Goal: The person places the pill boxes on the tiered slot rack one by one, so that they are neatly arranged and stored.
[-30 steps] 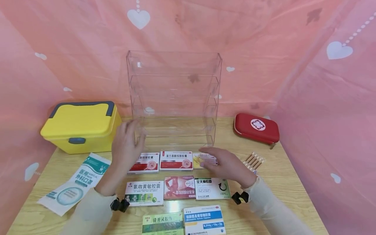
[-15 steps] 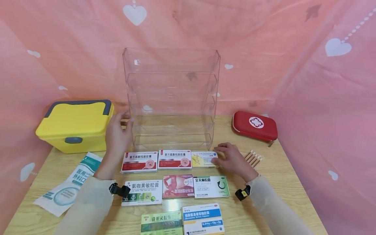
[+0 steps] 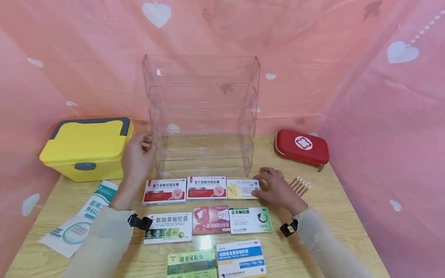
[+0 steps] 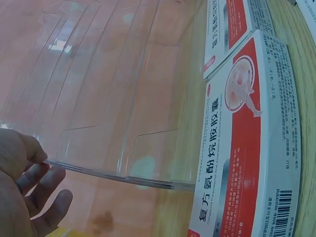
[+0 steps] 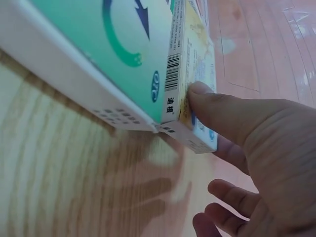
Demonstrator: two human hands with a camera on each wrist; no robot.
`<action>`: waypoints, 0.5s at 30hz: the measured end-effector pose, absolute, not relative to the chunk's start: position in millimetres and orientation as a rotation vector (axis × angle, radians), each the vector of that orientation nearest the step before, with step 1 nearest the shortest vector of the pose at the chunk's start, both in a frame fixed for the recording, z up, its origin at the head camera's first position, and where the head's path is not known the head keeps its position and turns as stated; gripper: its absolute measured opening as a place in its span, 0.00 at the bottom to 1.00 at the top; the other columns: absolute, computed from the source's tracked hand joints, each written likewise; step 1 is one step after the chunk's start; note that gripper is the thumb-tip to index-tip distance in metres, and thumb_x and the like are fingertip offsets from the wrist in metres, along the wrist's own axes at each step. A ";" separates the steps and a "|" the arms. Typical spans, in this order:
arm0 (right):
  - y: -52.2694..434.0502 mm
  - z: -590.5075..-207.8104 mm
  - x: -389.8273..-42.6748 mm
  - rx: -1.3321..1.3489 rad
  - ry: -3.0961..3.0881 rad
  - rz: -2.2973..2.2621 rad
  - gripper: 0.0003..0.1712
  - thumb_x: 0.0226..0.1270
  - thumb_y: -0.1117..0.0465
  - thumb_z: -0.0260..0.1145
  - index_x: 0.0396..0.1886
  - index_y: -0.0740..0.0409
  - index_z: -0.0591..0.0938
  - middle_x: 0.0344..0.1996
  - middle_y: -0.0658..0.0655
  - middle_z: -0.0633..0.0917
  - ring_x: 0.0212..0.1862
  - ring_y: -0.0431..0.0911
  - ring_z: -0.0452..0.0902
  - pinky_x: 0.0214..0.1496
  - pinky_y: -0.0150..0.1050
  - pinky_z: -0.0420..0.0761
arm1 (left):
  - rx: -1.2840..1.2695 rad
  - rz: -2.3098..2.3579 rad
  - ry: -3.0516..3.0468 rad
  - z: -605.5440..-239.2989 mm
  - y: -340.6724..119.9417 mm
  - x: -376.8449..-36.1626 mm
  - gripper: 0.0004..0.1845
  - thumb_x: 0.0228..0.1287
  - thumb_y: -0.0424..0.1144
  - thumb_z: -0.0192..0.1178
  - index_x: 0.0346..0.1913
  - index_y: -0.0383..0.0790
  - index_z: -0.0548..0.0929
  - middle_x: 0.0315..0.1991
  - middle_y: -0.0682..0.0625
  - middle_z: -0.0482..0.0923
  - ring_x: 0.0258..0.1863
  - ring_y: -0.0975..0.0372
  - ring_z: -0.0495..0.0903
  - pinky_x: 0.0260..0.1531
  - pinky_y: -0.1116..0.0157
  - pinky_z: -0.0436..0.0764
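A clear acrylic tiered rack [image 3: 203,116] stands at the back of the wooden table [image 3: 347,216]. My left hand [image 3: 147,142] pinches the rack's left wall near its bottom; in the left wrist view the thumb and fingers [image 4: 47,182] sit on either side of the rack's [image 4: 108,98] edge. My right hand [image 3: 259,185] grips the right end of a small yellow box [image 3: 241,188], the last in a row with two red-and-white boxes [image 3: 165,191] [image 3: 206,188]. The right wrist view shows the thumb [image 5: 222,113] pressed against the yellow box's [image 5: 197,74] side.
Several more medicine boxes lie nearer me, among them a green-and-white one [image 3: 249,220] touching the yellow box. A yellow lidded case [image 3: 87,148] stands at the left, a mask packet [image 3: 81,218] before it. A red first-aid pouch [image 3: 301,146] and cotton swabs [image 3: 300,185] lie at the right.
My left hand moved from in front of the rack to its left wall and took hold. My right hand slid from over the yellow box to its right end and gripped it.
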State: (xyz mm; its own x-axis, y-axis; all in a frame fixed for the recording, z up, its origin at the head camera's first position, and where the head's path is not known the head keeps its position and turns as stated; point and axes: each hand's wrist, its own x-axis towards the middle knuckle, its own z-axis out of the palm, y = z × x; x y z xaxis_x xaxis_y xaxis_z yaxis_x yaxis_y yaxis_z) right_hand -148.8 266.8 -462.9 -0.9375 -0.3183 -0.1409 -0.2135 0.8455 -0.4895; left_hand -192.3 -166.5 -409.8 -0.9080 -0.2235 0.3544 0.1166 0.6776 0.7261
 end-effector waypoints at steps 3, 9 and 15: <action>267.3 -462.8 -148.2 -0.406 2.822 -0.734 0.30 0.59 0.45 0.78 0.59 0.51 0.83 0.72 0.63 0.66 0.70 0.62 0.58 0.65 0.63 0.68 | 0.081 -1.104 -2.470 -408.6 -167.2 -192.5 0.17 0.72 0.38 0.60 0.59 0.38 0.83 0.43 0.45 0.81 0.36 0.53 0.82 0.32 0.56 0.80; 267.2 -463.1 -146.9 -0.389 2.864 -0.764 0.29 0.60 0.48 0.78 0.59 0.52 0.83 0.70 0.62 0.69 0.69 0.62 0.61 0.65 0.63 0.69 | 0.063 -1.111 -2.467 -407.5 -165.3 -192.0 0.17 0.72 0.37 0.60 0.60 0.36 0.82 0.43 0.44 0.81 0.37 0.52 0.82 0.32 0.56 0.81; 267.2 -465.0 -137.2 -0.314 2.911 -0.854 0.26 0.62 0.51 0.77 0.58 0.50 0.82 0.63 0.56 0.76 0.65 0.57 0.69 0.64 0.61 0.71 | 0.080 -1.115 -2.475 -409.0 -164.6 -189.1 0.17 0.73 0.37 0.60 0.61 0.36 0.82 0.43 0.43 0.80 0.38 0.51 0.83 0.36 0.53 0.82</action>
